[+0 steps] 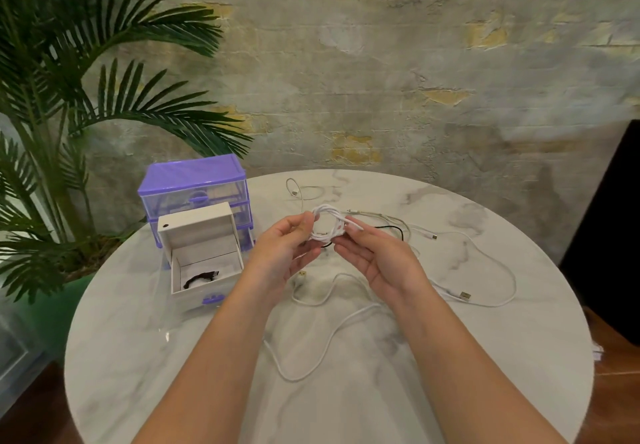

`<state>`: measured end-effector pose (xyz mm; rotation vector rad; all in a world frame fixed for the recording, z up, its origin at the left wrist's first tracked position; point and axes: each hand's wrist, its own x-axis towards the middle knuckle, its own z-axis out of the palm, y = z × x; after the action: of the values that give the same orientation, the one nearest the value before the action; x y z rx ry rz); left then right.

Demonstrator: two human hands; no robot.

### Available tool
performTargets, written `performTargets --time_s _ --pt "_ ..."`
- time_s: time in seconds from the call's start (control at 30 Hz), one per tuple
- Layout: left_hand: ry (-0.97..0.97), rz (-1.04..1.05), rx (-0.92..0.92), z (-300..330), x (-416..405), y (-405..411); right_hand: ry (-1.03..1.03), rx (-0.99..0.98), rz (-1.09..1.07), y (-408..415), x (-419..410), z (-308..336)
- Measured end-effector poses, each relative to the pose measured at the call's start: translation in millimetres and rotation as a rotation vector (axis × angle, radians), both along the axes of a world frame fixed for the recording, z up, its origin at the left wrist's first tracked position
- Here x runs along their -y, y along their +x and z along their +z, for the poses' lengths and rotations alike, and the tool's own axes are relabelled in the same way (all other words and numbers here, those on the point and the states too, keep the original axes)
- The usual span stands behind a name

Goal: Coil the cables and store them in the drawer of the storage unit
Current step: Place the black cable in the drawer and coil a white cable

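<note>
Both hands hold a small coil of white cable (327, 222) above the middle of the round table. My left hand (284, 253) grips the coil's left side. My right hand (374, 260) pinches its right side and the loose end. The purple storage unit (194, 180) stands at the table's back left. A white drawer (207, 263) is pulled out in front of it, and a black coiled cable (201, 279) lies inside. Loose white cables (325, 332) (485, 270) and a black cable (394, 229) sprawl over the table.
The marble table (138, 357) is round, with its edge close on all sides. A palm plant (69, 97) rises at the left behind the storage unit. A dark panel (613, 235) stands at the right. A thin white cable (304, 190) lies near the back edge.
</note>
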<state>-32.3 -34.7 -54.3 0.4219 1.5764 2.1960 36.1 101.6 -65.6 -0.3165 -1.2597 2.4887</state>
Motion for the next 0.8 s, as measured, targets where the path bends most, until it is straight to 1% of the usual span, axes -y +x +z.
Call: performTargets --time_s 0.07,0.17,0.33,0.4,0.53,0.7,0.8 --pt "-0.021 0.033 -0.016 -1 0 -1 0.022 0.022 0.064 -1 3 0" --pt "-0.009 0.073 -0.006 -1 0 -2 0.045 0.058 0.098 1 6 0" --pt "0.008 0.045 -0.014 -2 -6 2 -0.107 -0.031 0.061 -2 7 1" --pt "0.025 0.034 0.006 -2 -7 3 -0.066 -0.039 0.106 0 9 2" --pt "0.075 0.04 0.045 -1 -7 0 0.088 0.02 0.219 4 14 5" --pt "0.071 0.047 0.022 -1 -6 -1 0.082 -0.102 0.327 5 16 8" --pt "0.027 0.054 -0.035 -2 -7 2 0.149 -0.118 0.296 3 22 7"
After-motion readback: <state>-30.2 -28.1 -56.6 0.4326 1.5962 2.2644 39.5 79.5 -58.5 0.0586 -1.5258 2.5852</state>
